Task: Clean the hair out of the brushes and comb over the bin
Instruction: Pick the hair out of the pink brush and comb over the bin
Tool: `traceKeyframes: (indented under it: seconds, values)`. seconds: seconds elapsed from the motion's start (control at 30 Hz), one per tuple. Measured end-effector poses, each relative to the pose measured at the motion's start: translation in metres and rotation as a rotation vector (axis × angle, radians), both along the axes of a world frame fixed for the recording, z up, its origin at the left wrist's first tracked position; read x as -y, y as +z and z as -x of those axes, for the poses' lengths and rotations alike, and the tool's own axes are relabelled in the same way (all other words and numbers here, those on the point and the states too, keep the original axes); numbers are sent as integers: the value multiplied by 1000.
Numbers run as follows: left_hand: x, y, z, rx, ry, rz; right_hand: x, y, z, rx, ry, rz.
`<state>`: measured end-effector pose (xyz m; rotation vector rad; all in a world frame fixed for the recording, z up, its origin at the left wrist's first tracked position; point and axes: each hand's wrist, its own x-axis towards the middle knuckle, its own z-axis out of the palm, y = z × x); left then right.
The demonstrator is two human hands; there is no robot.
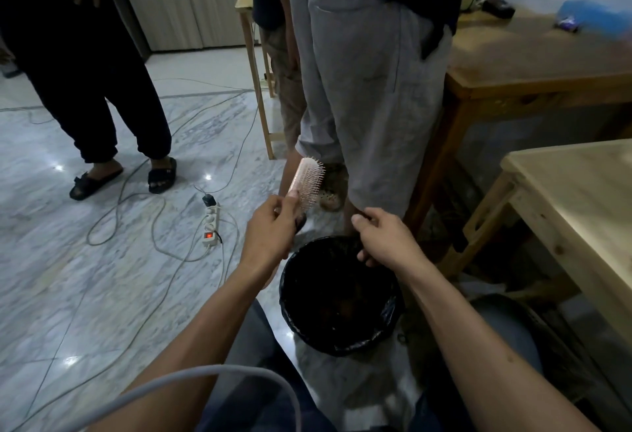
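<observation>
- A pale grey cable (239, 371) arcs across the bottom of the view, nearest the camera, over the seated person's dark-trousered lap
- Both bare forearms extend forward from the lower edge toward the bin (342, 298)
- The bin is round, lined with a black bag, and stands on the marble floor (68, 277) between the person's knees and the standing legs beyond; its contents are too dark to identify
- Left hand (270, 230): clenched on the handle of a pink brush (306, 185), thumb pressed on the back of the head. The brush is held upright and slightly tilted, bristles facing right, just left of and above the bin's far rim
- Right hand (386, 240): fingers curled and pinched together above the far rim of the bin, apart from the brush. Whether it holds a tuft of hair cannot be determined; a dark strand may show at the fingertips
- A white power strip (211, 224) with a lit red switch lies on the floor left of the left hand, with cables trailing from it
- A light wooden table (581, 206) stands at right; a darker wooden table (533, 65) stands behind it
- Bystanders stand beyond the bin: one in grey shorts (362, 89), one in dark trousers and black sandals (92, 182) at upper left
</observation>
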<state>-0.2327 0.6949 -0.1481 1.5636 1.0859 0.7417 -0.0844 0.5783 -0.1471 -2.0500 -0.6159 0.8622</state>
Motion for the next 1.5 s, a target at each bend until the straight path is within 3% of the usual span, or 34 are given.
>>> traceKeyframes:
  seconds: [0.23,0.37,0.53,0.6,0.7,0.83,1.03,1.3,1.5]
  values:
    - [7,-4,-6,-27,-178,-24,-11,7,-2,-268,-19,-339]
    - [8,-2,-6,-15,-214,-16,-14,1,-2,-319,-43,-431]
    - [-7,4,3,40,139,81,-4,-8,-12,-182,-139,-338]
    - [-12,8,12,20,192,60,2,-9,-14,-175,-136,-344]
    - [-8,8,15,-13,96,25,3,-8,-11,-220,-54,-321]
    - [5,6,9,-12,7,81,0,-5,-4,-151,34,-122]
    - [9,4,5,-84,-80,113,2,0,-10,-88,-68,-122]
    - [17,-3,0,-228,-237,-159,-1,17,0,-118,-38,-266]
    - [34,-4,-4,-210,-272,-411,-13,19,6,-300,-152,-363]
